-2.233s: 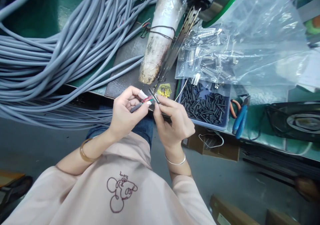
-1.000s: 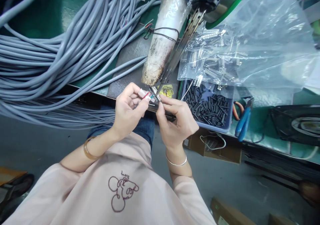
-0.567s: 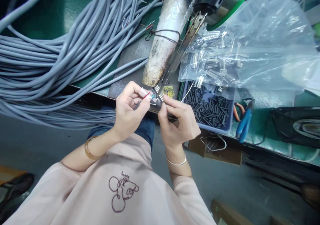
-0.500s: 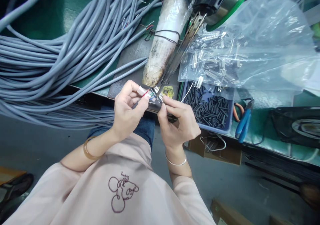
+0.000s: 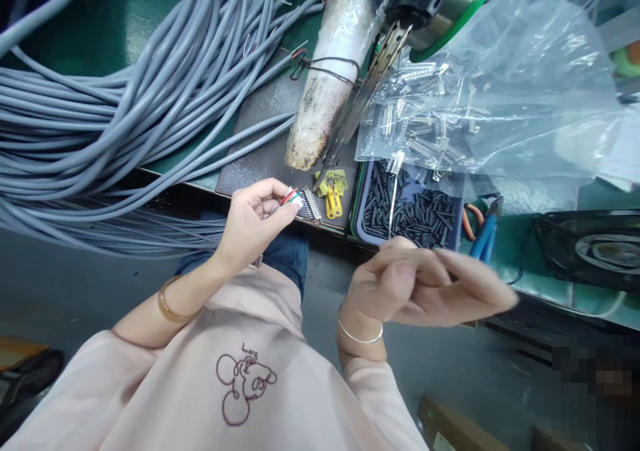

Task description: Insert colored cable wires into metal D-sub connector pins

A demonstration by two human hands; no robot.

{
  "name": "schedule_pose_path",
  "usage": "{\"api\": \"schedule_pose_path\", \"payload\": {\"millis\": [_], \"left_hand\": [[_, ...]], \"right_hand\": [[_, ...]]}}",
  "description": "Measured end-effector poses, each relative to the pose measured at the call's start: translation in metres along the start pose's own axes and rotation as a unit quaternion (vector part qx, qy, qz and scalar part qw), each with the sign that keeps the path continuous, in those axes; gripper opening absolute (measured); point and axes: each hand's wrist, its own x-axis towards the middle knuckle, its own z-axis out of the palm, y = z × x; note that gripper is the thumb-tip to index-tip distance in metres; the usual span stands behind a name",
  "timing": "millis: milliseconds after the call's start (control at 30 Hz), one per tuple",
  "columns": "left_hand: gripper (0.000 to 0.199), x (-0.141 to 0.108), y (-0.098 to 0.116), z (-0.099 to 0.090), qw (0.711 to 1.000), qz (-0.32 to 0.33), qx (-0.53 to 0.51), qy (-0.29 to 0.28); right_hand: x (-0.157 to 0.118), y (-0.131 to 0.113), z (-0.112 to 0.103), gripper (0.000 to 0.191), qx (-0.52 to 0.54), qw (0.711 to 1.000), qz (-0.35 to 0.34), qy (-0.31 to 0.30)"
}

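Coloured wires (image 5: 291,197), with red and green strands, stick out of the pinched fingers of my left hand (image 5: 259,216). Right beside those fingertips a small metal pin connector (image 5: 311,204) lies at the edge of the dark plate (image 5: 250,164). A yellow clip (image 5: 333,201) rests just right of it. My right hand (image 5: 425,281) is in front of the blue tray (image 5: 370,236) of black tubes, thumb pressed to its bent fingers; whatever it may hold is hidden. A thin pale wire (image 5: 393,211) hangs over the tray, its lower end close to this hand.
A thick bundle of grey cables (image 5: 140,117) covers the left. A plastic-wrapped tube (image 5: 323,97) and a perforated metal rod (image 5: 367,91) slant down above the plate. Right of them are a plastic bag (image 5: 525,97) of connectors, blue-handled pliers (image 5: 483,237) and a black fan-like device (image 5: 590,247).
My right hand has left the connector and swung right, in front of the tray. The yellow clip and connector are now more exposed. My left hand has shifted slightly, still pinching the wires.
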Motion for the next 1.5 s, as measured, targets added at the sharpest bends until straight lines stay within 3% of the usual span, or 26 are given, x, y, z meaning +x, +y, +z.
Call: {"api": "schedule_pose_path", "payload": {"millis": [33, 100, 267, 400, 667, 867, 1100, 1200, 1333, 1433, 1500], "left_hand": [[0.016, 0.0, 0.0, 0.0, 1.0, -0.003, 0.003, -0.002], [0.017, -0.001, -0.001, -0.001, 1.0, -0.006, 0.009, -0.003], [0.015, -0.001, -0.005, -0.001, 1.0, -0.007, 0.005, -0.003], [0.014, -0.001, -0.006, 0.0, 1.0, 0.003, 0.011, 0.0], [0.015, 0.004, -0.004, 0.001, 0.999, 0.028, 0.019, 0.017], [0.023, 0.007, -0.007, 0.002, 0.998, 0.047, 0.022, 0.029], [0.011, 0.002, -0.006, 0.003, 0.996, 0.059, 0.058, 0.031], [0.011, 0.001, -0.004, 0.003, 0.997, 0.052, 0.052, 0.034], [0.012, 0.001, -0.005, 0.005, 0.999, 0.033, 0.024, 0.034], [0.012, 0.0, -0.007, 0.005, 0.999, 0.03, 0.019, 0.035], [0.012, -0.001, -0.008, 0.005, 0.999, 0.026, 0.023, 0.037]], "right_hand": [[0.002, -0.001, 0.0, 0.023, 0.018, 0.999, -0.011, 0.047], [0.005, -0.005, 0.003, 0.029, 0.02, 0.998, 0.0, 0.06], [0.008, -0.014, 0.009, 0.008, 0.013, 0.982, 0.125, -0.141], [0.012, -0.017, 0.014, 0.012, 0.061, 0.96, 0.172, -0.211], [0.018, -0.015, 0.022, 0.017, 0.11, 0.947, 0.217, -0.21], [0.021, -0.009, 0.024, 0.016, 0.109, 0.952, 0.199, -0.208], [0.026, -0.012, 0.019, 0.017, 0.135, 0.931, 0.259, -0.22], [0.021, -0.013, 0.018, 0.015, 0.118, 0.943, 0.225, -0.216], [0.009, -0.014, 0.018, 0.012, 0.004, 0.991, 0.075, -0.112], [0.001, -0.013, 0.019, 0.013, -0.077, 0.992, -0.031, -0.1], [-0.002, -0.012, 0.022, 0.014, -0.095, 0.987, -0.063, -0.117]]}}
